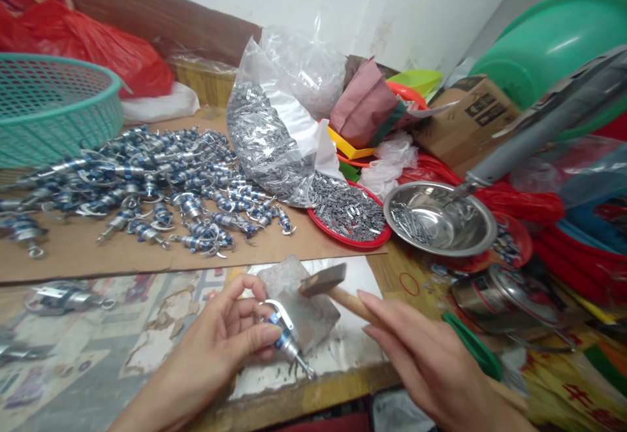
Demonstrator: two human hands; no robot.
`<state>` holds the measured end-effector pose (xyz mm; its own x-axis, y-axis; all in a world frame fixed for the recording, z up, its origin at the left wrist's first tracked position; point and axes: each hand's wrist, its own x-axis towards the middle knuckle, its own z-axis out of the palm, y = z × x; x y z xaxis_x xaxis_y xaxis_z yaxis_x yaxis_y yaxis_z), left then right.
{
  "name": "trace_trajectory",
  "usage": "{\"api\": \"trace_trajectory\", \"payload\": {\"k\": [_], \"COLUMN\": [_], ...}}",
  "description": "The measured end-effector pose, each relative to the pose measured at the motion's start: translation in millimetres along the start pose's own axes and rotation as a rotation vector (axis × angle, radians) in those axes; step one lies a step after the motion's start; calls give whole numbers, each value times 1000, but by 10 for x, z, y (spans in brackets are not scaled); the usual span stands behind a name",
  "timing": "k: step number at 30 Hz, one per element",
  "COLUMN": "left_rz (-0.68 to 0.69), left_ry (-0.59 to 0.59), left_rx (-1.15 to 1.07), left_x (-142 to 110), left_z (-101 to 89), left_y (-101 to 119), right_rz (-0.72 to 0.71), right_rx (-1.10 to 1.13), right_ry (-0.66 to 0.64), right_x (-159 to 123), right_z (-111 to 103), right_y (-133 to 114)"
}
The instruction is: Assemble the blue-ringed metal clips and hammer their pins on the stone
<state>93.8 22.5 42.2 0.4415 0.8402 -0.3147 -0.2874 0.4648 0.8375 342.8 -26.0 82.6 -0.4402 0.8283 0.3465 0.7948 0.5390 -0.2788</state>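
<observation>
My left hand (230, 340) pinches a small blue and silver metal fitting (287, 339) and holds it against a grey metal block (304, 304) near the table's front edge. My right hand (426, 360) grips the wooden handle of a small hammer (326, 282), whose head hovers over the block just above the fitting. Both hands are closed on what they hold.
A large pile of the same blue-silver fittings (147, 183) lies on cardboard at the back left beside a teal basket (53, 108). A clear bag of small metal parts (274, 131), a red plate of parts (347, 213) and a steel bowl (438, 219) stand behind the block.
</observation>
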Motion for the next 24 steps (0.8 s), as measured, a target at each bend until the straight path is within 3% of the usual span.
{"api": "trace_trajectory", "payload": {"k": [2, 4, 9, 12, 16, 20, 24], "left_rz": [7, 15, 27, 24, 8, 27, 232], "left_ry": [-7, 6, 54, 80, 105, 176, 255], "left_rx": [0, 5, 38, 29, 29, 396, 725], "left_x": [10, 15, 9, 6, -2, -37, -68], "left_z": [2, 8, 22, 32, 45, 28, -2], "left_y": [-4, -2, -4, -8, 28, 76, 28], "right_rz": [-98, -144, -128, -146, 36, 254, 263], "right_rx": [-9, -4, -24, 7, 144, 266, 206], "right_ry": [-47, -6, -82, -15, -74, -6, -95], "right_x": [-8, 4, 27, 54, 192, 376, 531], "right_z": [-63, -74, -19, -10, 107, 380, 539], "right_y": [-75, -119, -155, -164, -9, 368, 627]}}
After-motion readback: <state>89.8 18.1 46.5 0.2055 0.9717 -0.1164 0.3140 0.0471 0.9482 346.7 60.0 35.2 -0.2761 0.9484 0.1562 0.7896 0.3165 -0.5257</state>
